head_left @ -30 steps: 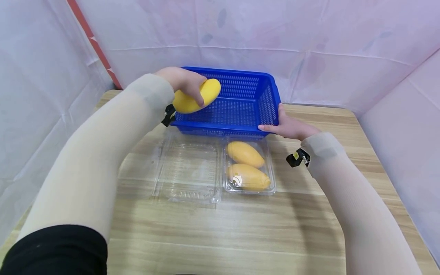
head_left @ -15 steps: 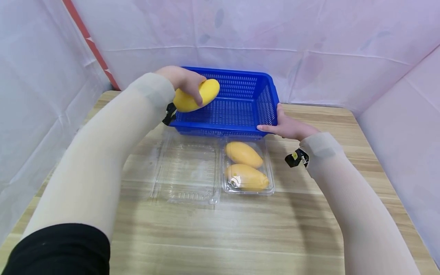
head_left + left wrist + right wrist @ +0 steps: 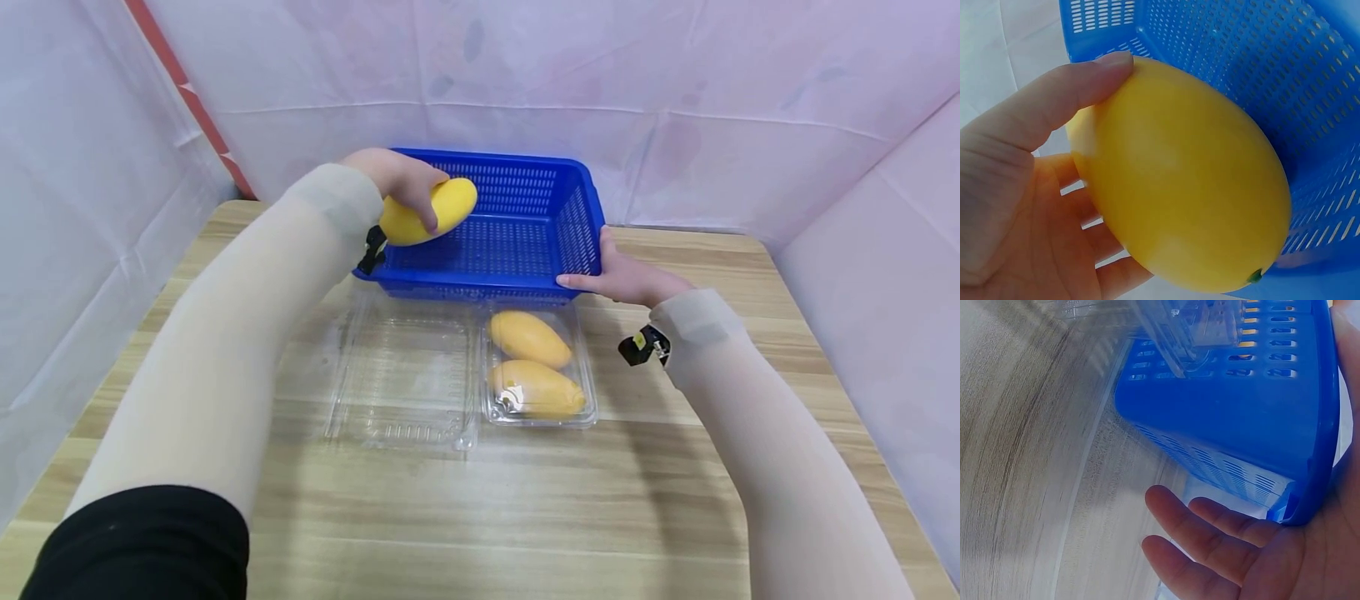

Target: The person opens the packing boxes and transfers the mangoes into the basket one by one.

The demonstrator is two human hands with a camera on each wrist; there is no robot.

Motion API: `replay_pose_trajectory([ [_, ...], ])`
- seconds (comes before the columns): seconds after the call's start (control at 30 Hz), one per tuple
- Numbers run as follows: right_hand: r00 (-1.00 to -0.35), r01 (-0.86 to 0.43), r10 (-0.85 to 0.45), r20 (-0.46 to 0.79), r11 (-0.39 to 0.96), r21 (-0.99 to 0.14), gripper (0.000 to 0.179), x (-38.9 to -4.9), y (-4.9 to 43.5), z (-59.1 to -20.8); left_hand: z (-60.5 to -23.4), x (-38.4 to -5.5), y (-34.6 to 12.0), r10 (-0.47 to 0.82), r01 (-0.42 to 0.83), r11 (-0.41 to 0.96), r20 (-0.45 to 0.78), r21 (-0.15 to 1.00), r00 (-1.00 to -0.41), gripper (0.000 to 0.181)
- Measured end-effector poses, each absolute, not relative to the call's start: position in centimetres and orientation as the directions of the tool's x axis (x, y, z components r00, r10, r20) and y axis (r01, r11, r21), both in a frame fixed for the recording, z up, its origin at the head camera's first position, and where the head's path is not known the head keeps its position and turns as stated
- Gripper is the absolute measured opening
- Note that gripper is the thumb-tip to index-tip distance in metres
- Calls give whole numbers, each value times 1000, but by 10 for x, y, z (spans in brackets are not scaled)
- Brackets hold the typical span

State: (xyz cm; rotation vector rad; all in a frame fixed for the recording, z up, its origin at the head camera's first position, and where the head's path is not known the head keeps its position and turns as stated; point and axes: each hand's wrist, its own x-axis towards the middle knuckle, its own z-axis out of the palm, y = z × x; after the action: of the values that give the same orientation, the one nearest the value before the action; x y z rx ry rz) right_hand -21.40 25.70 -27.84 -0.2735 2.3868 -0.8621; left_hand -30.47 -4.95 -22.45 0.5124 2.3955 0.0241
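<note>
A yellow mango (image 3: 452, 204) is in my left hand (image 3: 408, 182), over the left part of the blue plastic basket (image 3: 480, 284). In the left wrist view, my thumb lies across one end of the mango (image 3: 1185, 175) and the fingers pass behind it. A small green stem tip shows at its lower end. My right hand (image 3: 630, 277) rests against the basket's front right corner, thumb along the front rim. The right wrist view shows several fingers (image 3: 1204, 540) extended loosely beside the basket's outer wall. The basket floor beneath the left hand is partly hidden.
A clear hinged plastic box (image 3: 405, 375) lies spread out before the basket. Its right half holds two mangoes, one behind (image 3: 529, 338) and one in front (image 3: 537, 389). The wooden table (image 3: 480, 508) has pale cloth (image 3: 750, 67) standing at its back and sides.
The head view shifts slightly, moving the scene a little left. The left hand keeps hold of the mango above the basket, and the right hand stays at the corner.
</note>
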Motion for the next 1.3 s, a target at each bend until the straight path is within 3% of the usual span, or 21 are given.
replay_pose_trajectory([
  [0.53,-827,-10,-339,-449,807,-591,117,-231,275,-308,-228,-315,-50,346,285,936,-677,205,-650,85],
  [1.3,-828,-7,-332,-451,811,-585,118,-228,272,-303,-241,-318,-48,244,142,969,-729,200,-639,92],
])
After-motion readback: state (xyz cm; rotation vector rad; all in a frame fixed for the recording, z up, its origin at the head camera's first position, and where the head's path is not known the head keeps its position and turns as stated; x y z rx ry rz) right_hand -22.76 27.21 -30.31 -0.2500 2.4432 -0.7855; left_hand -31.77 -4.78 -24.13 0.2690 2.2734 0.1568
